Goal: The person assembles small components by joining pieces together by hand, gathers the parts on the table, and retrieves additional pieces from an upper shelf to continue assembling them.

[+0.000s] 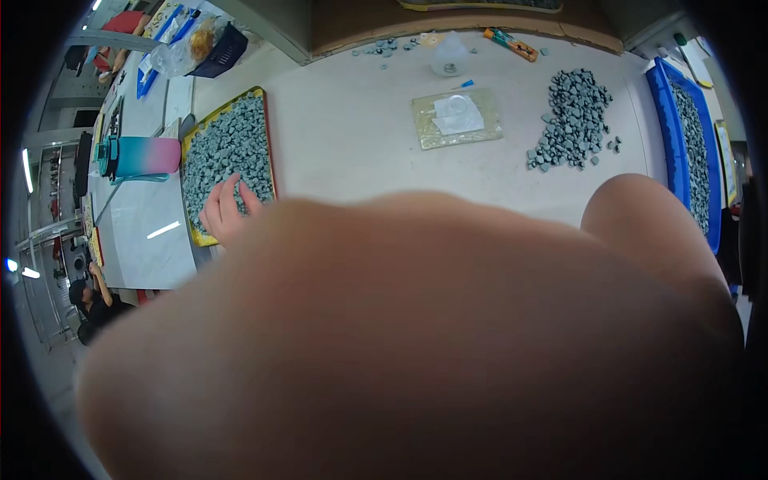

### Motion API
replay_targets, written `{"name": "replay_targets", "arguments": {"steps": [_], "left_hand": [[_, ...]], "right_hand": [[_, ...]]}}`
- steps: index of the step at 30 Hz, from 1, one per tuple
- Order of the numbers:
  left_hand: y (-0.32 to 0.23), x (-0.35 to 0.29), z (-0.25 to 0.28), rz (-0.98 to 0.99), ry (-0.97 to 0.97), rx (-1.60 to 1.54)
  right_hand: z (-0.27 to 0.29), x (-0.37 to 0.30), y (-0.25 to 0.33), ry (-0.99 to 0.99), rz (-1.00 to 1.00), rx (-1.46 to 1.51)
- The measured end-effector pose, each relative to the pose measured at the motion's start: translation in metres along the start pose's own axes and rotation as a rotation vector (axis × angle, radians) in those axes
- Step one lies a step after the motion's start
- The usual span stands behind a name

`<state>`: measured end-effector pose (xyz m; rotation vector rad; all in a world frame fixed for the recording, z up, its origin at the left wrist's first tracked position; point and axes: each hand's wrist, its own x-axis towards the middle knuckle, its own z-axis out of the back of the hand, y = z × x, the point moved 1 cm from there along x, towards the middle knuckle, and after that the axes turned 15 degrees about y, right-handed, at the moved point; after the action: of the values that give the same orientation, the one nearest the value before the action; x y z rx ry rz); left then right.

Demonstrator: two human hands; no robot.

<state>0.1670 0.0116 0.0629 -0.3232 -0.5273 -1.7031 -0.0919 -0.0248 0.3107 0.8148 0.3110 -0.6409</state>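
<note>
My left hand (226, 210) is at the near part of a yellow-rimmed tray (270, 142), over many small grey-green pieces (228, 144) that look like pebbles or chips. Its fingers are slightly bent and apart, and I see nothing held in them. Its wrist is hidden. A large blurred skin shape, apparently my right hand (432, 320), is very close to the camera and covers most of the lower view. What its fingers do cannot be made out. Beyond it, a loose heap of similar grey pieces (572, 120) lies on the white table (344, 136).
A translucent slab (456, 142) bears a white sheet (460, 114). Behind it are a clear plastic cup (450, 58) and an orange-and-green tube (512, 46). A blue crate (666, 120) of pieces stands right. Left are a teal-pink bottle (144, 156) and dark basket (222, 52).
</note>
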Motion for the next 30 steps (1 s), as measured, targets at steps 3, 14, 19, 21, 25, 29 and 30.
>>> {"name": "replay_targets", "arguments": {"steps": [3, 14, 19, 21, 25, 29, 30], "left_hand": [[-0.025, 0.01, 0.006, 0.115, -0.03, -0.007], [-0.025, 0.022, 0.019, 0.068, -0.002, -0.343], [-0.02, 0.042, 0.03, 0.113, 0.108, -0.543], [-0.017, 0.042, 0.037, 0.088, 0.228, -0.627], [-0.063, 0.072, 0.059, 0.02, 0.333, -0.896], [-0.105, 0.092, 0.059, -0.184, 0.337, -0.835], [-0.11, 0.101, 0.048, -0.216, 0.4, -0.861]], "right_hand": [[-0.016, -0.009, -0.014, 0.038, -0.049, 0.057], [-0.047, -0.057, 0.035, 0.14, -0.043, 0.105], [-0.099, -0.036, -0.037, 0.238, -0.134, -0.11], [-0.109, -0.011, -0.072, 0.198, -0.104, -0.007], [-0.139, -0.026, -0.13, -0.073, -0.254, 0.077], [-0.141, -0.054, -0.164, -0.366, -0.223, 0.015], [-0.139, -0.054, -0.17, -0.458, -0.129, 0.093]]}}
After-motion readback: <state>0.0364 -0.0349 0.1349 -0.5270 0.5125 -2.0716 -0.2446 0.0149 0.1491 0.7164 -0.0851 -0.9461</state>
